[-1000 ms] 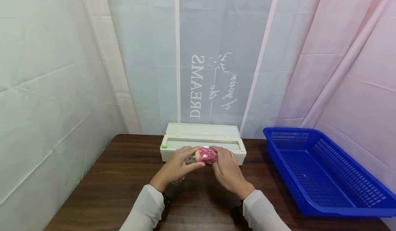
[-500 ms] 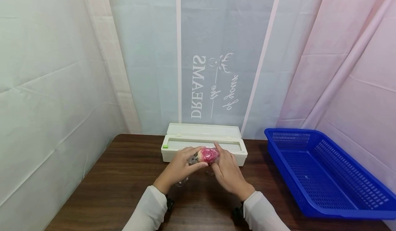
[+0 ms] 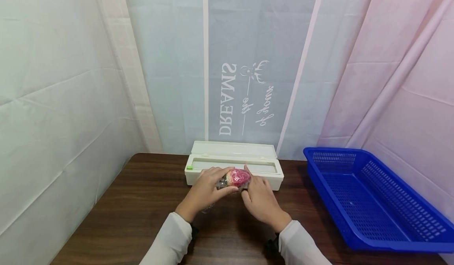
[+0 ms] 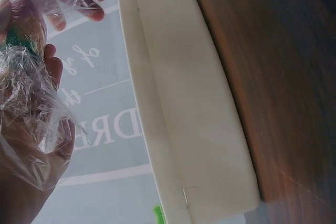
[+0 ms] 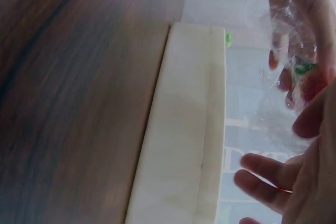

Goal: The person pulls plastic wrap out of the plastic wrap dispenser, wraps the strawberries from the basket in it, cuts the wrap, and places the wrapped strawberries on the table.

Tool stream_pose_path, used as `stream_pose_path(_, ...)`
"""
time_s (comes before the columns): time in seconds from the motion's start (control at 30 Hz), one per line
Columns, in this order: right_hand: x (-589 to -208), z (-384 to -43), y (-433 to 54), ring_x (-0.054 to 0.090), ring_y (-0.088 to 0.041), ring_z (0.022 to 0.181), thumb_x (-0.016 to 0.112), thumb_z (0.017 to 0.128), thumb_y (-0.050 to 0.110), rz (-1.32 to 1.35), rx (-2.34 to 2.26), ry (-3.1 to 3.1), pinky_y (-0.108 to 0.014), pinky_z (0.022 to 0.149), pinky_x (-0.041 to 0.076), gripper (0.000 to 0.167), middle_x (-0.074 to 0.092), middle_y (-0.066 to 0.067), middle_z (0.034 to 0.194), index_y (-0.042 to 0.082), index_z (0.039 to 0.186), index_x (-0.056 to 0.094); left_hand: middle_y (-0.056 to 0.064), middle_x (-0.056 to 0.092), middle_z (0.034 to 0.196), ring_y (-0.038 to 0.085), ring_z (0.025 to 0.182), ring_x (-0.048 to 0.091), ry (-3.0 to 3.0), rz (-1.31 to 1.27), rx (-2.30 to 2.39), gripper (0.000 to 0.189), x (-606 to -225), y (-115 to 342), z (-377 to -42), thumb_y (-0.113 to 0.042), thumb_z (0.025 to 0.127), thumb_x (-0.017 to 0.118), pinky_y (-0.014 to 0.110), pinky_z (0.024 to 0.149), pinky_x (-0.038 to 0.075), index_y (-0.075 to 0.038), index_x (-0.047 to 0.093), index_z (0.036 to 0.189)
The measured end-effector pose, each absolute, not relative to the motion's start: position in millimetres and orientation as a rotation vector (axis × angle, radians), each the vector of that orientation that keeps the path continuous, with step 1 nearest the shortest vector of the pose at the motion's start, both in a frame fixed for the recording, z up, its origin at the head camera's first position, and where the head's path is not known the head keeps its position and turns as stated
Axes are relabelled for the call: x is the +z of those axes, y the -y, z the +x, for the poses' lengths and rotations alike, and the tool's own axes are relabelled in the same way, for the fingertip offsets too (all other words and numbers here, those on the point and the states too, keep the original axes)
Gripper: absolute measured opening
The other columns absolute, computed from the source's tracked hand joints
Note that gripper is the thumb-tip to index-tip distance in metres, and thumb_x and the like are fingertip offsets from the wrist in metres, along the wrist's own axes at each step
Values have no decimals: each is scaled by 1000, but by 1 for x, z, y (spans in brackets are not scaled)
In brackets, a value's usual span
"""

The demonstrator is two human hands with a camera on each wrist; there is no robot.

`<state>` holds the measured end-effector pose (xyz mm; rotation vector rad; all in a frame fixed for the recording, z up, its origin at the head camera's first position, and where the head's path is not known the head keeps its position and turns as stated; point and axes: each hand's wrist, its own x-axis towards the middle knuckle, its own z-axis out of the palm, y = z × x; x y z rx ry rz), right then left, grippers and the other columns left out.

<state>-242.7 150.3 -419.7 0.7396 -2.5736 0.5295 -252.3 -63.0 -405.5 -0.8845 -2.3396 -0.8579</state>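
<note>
A pink and cream fruit with a green end, wrapped in clear cling film, is held above the table. My left hand grips its green end from the left, thumb in front and fingers behind. Crumpled film bunches over that palm and trails below it. On the other side my right hand touches the wrapped pink end, its index finger extended along it. In the right wrist view its fingers are apart beside loose film. Just behind stands a long white cling film dispenser, its lid raised.
A green slider sits at the dispenser's left end. To the right, a blue plastic basket stands on the dark wooden table. Printed cloth hangs behind the table, with pale cloth at both sides.
My right hand has drawn back slightly from the fruit and its fingers have shifted at the pink end, baring more of it. My left hand keeps its grip, having moved slightly right.
</note>
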Motion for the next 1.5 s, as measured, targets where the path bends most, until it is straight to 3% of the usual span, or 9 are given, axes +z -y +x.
stream_pose_path(0.1, -419, -240, -146, 57, -30, 115, 48, 99, 15, 743, 454, 2591, -55, 103, 36, 30, 66, -13, 121, -1, 116, 66, -4, 69, 119, 12, 112, 61, 2343, -885, -878, 61, -406, 62, -252, -51, 86, 75, 47, 95, 44, -19, 63, 137)
stream_pose_path(0.17, -419, -240, -144, 59, -30, 109, 49, 100, 14, 748, 421, 2590, -55, 103, 37, 22, 69, -11, 106, 3, 100, 68, -4, 69, 119, 12, 112, 61, 2347, -887, -887, 61, -405, 61, -251, -51, 87, 74, 48, 96, 44, -19, 63, 138)
stream_pose_path(0.23, -419, -239, -142, 61, -30, 106, 49, 101, 12, 750, 399, 2582, -54, 103, 38, 21, 69, -10, 99, 5, 94, 67, -4, 69, 120, 12, 112, 61, 2347, -885, -881, 61, -405, 60, -251, -51, 87, 74, 48, 97, 43, -19, 63, 138)
stream_pose_path(0.5, -421, -234, -141, 58, -29, 120, 50, 103, 12, 847, 363, 2586, -57, 103, 38, 29, 67, -13, 120, 0, 125, 62, -4, 69, 121, 13, 113, 62, 2329, -911, -842, 61, -405, 59, -251, -51, 88, 72, 48, 97, 45, -18, 62, 139)
stream_pose_path(0.77, -419, -231, -142, 59, -27, 119, 51, 103, 13, 925, 353, 2595, -58, 103, 38, 26, 68, -12, 120, 3, 124, 62, -2, 69, 122, 13, 112, 64, 2323, -927, -878, 61, -406, 62, -253, -48, 87, 75, 47, 98, 46, -17, 63, 138)
stream_pose_path(0.97, -418, -227, -138, 56, -25, 124, 51, 105, 20, 981, 302, 2591, -56, 103, 38, 34, 65, -6, 130, 9, 136, 59, -2, 69, 122, 10, 106, 64, 2347, -944, -961, 62, -408, 62, -254, -49, 87, 74, 38, 93, 52, -18, 61, 140)
stream_pose_path(1.2, -419, -225, -133, 59, -23, 116, 58, 101, 25, 981, 173, 2491, -48, 93, 44, 27, 69, -2, 119, 15, 125, 66, -7, 69, 117, 7, 93, 61, 2421, -931, -1026, 61, -406, 62, -254, -54, 91, 68, 31, 82, 53, -24, 57, 143)
stream_pose_path(1.5, -416, -228, -140, 61, -24, 108, 65, 96, 22, 987, 160, 2497, -53, 91, 46, 26, 68, -3, 113, 15, 120, 71, -8, 67, 99, 9, 79, 60, 2478, -940, -1093, 58, -402, 66, -252, -53, 93, 67, 29, 73, 51, -33, 46, 143)
